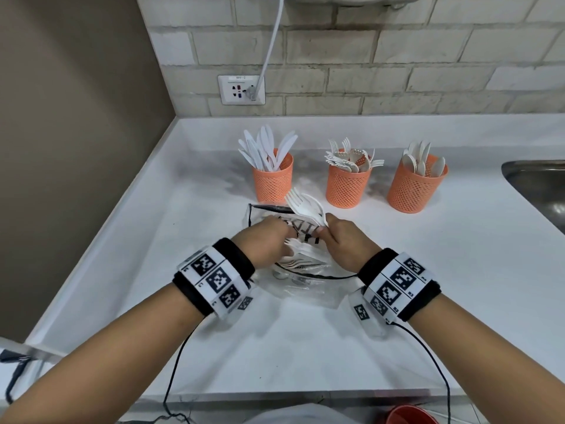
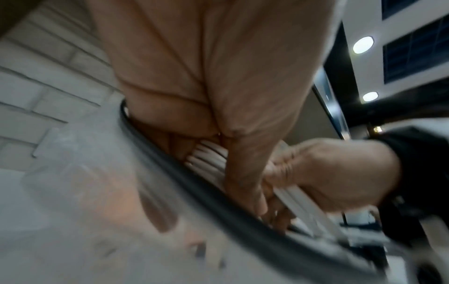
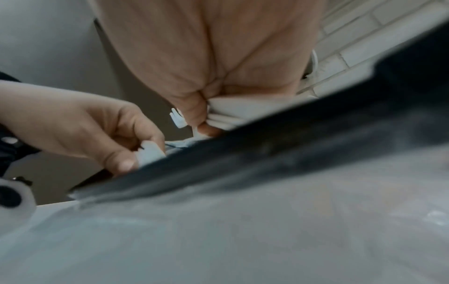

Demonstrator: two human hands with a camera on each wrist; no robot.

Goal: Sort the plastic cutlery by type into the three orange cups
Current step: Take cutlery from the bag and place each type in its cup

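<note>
White plastic forks (image 1: 302,203): light, thin, slippery; hold by handles. Right hand (image 1: 345,237) pinches bunch; left hand (image 1: 269,240) picks more from clear plastic bag (image 1: 318,292).

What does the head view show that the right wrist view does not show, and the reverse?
Only the head view shows the three orange cups: knives cup, forks cup, spoons cup, plus the wall socket and the sink.

Only the right wrist view shows, from below, the left hand pinching a white piece at the bag's dark edge.

Both show the right hand holding white forks and the clear bag under the hands.
</note>
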